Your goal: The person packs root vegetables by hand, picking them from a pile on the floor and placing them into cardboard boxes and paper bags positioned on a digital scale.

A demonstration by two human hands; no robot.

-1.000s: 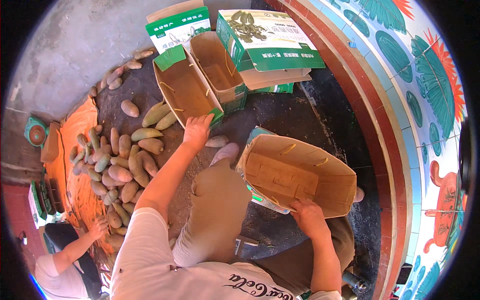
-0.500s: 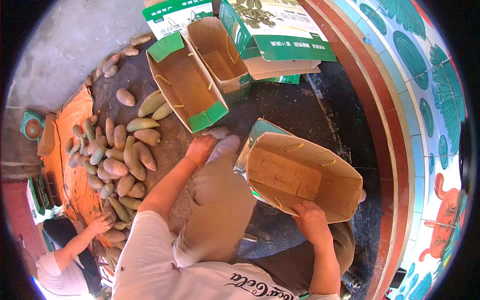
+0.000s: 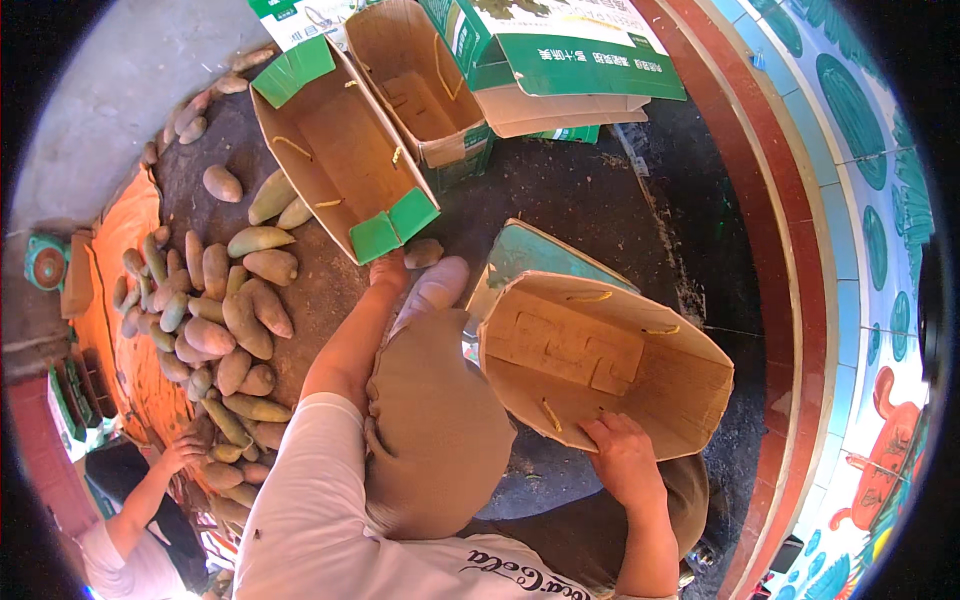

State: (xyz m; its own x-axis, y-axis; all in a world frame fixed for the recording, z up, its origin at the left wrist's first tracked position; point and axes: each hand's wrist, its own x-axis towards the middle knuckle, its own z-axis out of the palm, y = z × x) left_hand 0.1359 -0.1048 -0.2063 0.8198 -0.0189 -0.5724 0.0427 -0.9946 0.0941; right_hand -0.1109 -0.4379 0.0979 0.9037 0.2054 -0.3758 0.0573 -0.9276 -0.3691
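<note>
**A:** What am I holding, and where is it?

**B:** I hold an open cardboard box with my right hand. It sits in front of my right knee, tipped so its mouth faces me, brown inside, green on the outer flap. My fingers are clamped over its near rim, thumb side inside as far as I can see.

**A:** How will it handle?

**B:** I judge it light and fairly stiff, but the walls look thin, so it may flex or fold if I squeeze mid-panel. A corner or the rim near a fold looks the safer hold. A few pale straws lie inside; otherwise it is empty.

**A:** And the other hand?

**B:** My left hand reaches forward to the ground, beside a single mango lying at the green flap of a second open box. My fingers are bent down and partly hidden, so I cannot tell whether they grip anything. The fruit looks firm, smooth and rounded, likely to roll and to bruise if dropped.

**A:** What lies around?

**B:** To my left, a heap of mangoes spreads over the dark ground and an orange sheet. More green boxes stand ahead. Another person's hand reaches into the heap at lower left.
</note>
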